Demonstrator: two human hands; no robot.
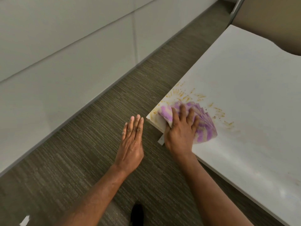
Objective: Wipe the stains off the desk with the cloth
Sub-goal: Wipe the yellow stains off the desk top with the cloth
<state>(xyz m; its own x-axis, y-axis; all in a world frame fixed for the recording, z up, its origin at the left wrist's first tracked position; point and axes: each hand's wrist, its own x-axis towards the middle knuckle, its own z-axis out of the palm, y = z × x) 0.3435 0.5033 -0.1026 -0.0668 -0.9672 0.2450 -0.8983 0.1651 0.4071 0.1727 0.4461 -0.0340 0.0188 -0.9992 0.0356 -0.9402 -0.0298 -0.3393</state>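
Note:
A white desk [244,88] fills the right side of the view. Yellow-brown stains [180,93] fan out near its left corner, with more streaks [228,123] to the right. A crumpled purple and cream cloth [204,126] lies on that corner. My right hand [180,131] presses flat on the cloth, fingers spread over it. My left hand [132,141] hovers over the floor just left of the desk corner, fingers straight and together, holding nothing.
Grey-brown carpet [97,144] runs diagonally between the desk and a pale grey wall panel [65,54] on the left. A dark shoe tip [137,212] shows at the bottom. A metal post [236,7] stands at the top right.

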